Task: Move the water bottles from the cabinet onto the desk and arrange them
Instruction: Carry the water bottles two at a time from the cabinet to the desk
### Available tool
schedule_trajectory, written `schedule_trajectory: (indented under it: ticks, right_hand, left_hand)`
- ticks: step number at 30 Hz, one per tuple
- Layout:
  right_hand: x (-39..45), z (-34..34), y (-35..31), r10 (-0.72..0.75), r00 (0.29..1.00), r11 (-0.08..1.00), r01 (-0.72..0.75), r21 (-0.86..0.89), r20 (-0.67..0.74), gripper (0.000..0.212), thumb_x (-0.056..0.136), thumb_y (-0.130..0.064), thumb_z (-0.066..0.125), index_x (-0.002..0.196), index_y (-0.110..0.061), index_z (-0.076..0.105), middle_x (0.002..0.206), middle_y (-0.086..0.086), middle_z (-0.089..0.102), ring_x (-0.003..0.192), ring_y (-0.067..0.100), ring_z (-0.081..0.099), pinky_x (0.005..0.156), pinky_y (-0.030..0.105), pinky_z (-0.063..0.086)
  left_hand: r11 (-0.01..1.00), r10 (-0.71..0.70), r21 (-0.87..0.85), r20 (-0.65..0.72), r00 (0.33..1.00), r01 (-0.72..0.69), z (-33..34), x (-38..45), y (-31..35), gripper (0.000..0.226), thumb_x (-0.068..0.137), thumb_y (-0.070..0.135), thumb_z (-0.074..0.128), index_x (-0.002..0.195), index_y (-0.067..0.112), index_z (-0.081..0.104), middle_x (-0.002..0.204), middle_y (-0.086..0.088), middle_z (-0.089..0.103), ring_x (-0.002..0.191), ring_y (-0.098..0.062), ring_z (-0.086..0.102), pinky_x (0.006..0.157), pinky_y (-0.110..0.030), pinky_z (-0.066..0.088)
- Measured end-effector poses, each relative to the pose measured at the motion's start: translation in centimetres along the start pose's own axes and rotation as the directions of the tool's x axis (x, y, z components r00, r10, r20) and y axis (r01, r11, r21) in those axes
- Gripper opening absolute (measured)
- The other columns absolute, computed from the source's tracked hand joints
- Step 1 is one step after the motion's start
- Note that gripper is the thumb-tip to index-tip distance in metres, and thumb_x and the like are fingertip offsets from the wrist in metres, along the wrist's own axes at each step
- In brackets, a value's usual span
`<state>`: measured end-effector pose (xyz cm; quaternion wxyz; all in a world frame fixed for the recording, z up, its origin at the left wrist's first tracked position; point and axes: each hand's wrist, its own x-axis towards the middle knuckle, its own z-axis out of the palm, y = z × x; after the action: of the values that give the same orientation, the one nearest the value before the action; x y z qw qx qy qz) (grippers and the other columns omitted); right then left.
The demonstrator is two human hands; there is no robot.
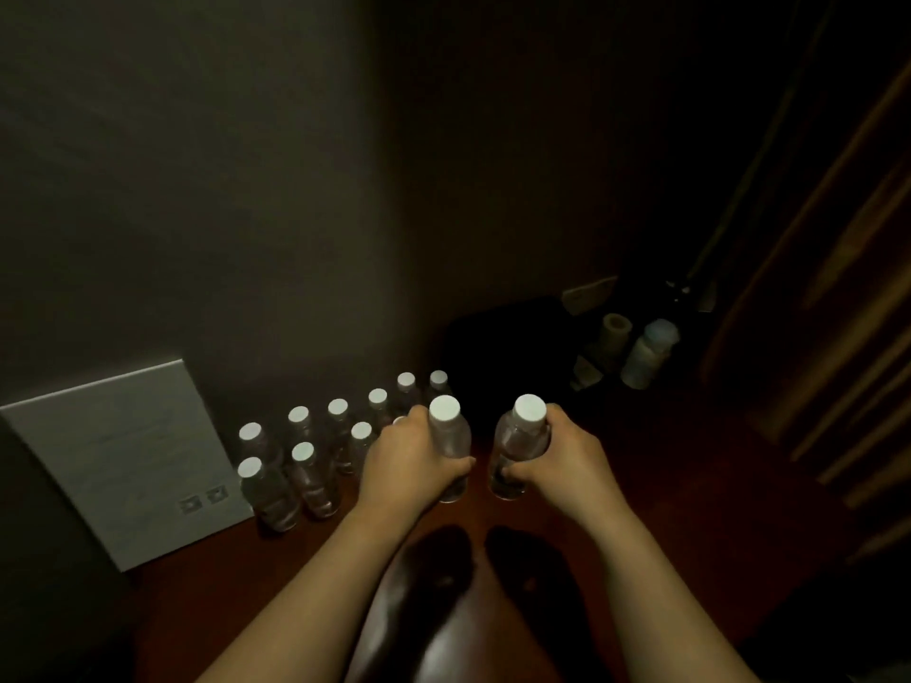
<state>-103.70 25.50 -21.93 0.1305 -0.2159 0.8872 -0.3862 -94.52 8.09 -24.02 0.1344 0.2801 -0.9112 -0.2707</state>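
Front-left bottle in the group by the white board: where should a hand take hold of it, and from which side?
Grip the front-left bottle around its clear body just below the white cap, coming from the front, the person's side. It stands upright; the white board is close on its left, a neighbouring bottle on its right and another behind, so only the front looks open. Both hands already hold bottles.

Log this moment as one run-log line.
left hand: grips bottle | right hand: grips bottle | both upright over desk

the scene is seen from one head-worn camera, aimed forward and down at the desk [641, 485] from close above; the wall behind the desk fills the upper frame.
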Motion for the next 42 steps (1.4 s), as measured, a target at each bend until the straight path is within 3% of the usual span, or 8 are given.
schedule_trajectory:
  ticks: [2,9,13,17,23,30,36,42]
  right_hand:
    - [2.5,0.8,1.5,0.011,0.999,1.0,-0.01,-0.011,0.039,0.058,0.06,-0.022,0.087,0.107,-0.03,0.055,0.099,-0.009,0.066,0.094,0.015,0.063,0.072,0.027,0.049]
    - [9.8,4.3,6.3,0.048,0.987,0.998,-0.055,0.042,0.154,0.052,0.057,-0.025,0.085,0.095,-0.038,0.053,0.08,-0.023,0.059,0.079,0.003,0.059,0.059,0.005,0.036]
    - [12.8,6.6,8.4,0.074,0.976,0.996,-0.084,0.038,0.206,0.053,0.06,-0.025,0.084,0.103,-0.038,0.055,0.086,-0.018,0.061,0.088,0.01,0.063,0.066,0.016,0.043]
    - [14.9,8.8,10.1,0.083,0.97,0.994,-0.095,0.045,0.227,0.053,0.063,-0.03,0.082,0.109,-0.035,0.058,0.084,-0.021,0.059,0.091,0.011,0.064,0.063,0.01,0.039]
    - [16.8,11.5,11.8,0.101,0.96,0.994,-0.105,0.002,0.262,0.057,0.066,-0.038,0.079,0.119,-0.034,0.058,0.114,-0.004,0.069,0.107,0.019,0.064,0.077,0.02,0.039]
    - [17.3,12.5,13.2,0.102,0.956,0.995,-0.104,-0.005,0.275,0.048,0.072,-0.035,0.076,0.116,-0.036,0.057,0.112,-0.006,0.069,0.106,0.017,0.064,0.08,0.023,0.044]
    - [17.3,12.4,13.3,0.092,0.953,0.996,-0.093,-0.008,0.29,0.057,0.07,-0.033,0.079,0.121,-0.038,0.055,0.115,-0.008,0.068,0.108,0.015,0.063,0.079,0.02,0.039]
    - [17.0,10.5,11.4,0.068,0.958,0.997,-0.059,-0.041,0.279,0.083,0.062,-0.036,0.084,0.137,-0.035,0.047,0.128,-0.005,0.063,0.117,0.017,0.059,0.086,0.021,0.041]
  left_hand:
    - [0.999,-0.044,-0.003,-0.001,0.999,0.044,2.2,1.6,-0.2,0.059,0.06,0.059,0.074,0.1,0.02,0.055,0.094,-0.001,0.067,0.089,-0.025,0.065,0.063,-0.031,0.043]
    - [0.985,-0.173,-0.016,0.005,0.985,0.173,8.5,6.0,-1.0,0.057,0.064,0.051,0.079,0.103,0.018,0.054,0.095,-0.001,0.067,0.089,-0.026,0.066,0.068,-0.034,0.051]
    - [0.977,-0.208,-0.048,0.003,0.978,0.208,11.3,8.1,-1.9,0.056,0.064,0.044,0.082,0.103,0.014,0.055,0.096,-0.004,0.067,0.085,-0.026,0.066,0.067,-0.035,0.052]
    - [0.949,-0.292,-0.124,-0.007,0.956,0.289,13.8,9.1,-2.8,0.046,0.068,0.039,0.079,0.1,0.013,0.057,0.09,-0.003,0.067,0.082,-0.026,0.067,0.067,-0.036,0.054]
    - [0.924,-0.348,-0.19,-0.048,0.936,0.333,16.5,9.7,-4.2,0.041,0.074,0.035,0.078,0.102,0.013,0.058,0.093,-0.003,0.069,0.083,-0.024,0.067,0.067,-0.029,0.049]
    - [0.922,-0.348,-0.194,-0.032,0.937,0.335,18.1,9.9,-4.7,0.044,0.076,0.033,0.077,0.112,0.015,0.06,0.102,-0.002,0.068,0.09,-0.02,0.066,0.07,-0.023,0.044]
    - [0.909,-0.375,-0.21,-0.036,0.926,0.36,18.0,9.8,-4.9,0.05,0.074,0.034,0.08,0.114,0.013,0.059,0.105,-0.004,0.069,0.094,-0.023,0.066,0.073,-0.024,0.045]
    - [0.913,-0.37,-0.2,-0.035,0.928,0.357,15.9,9.6,-4.1,0.055,0.071,0.03,0.083,0.116,0.012,0.056,0.106,-0.005,0.069,0.096,-0.024,0.066,0.076,-0.03,0.051]
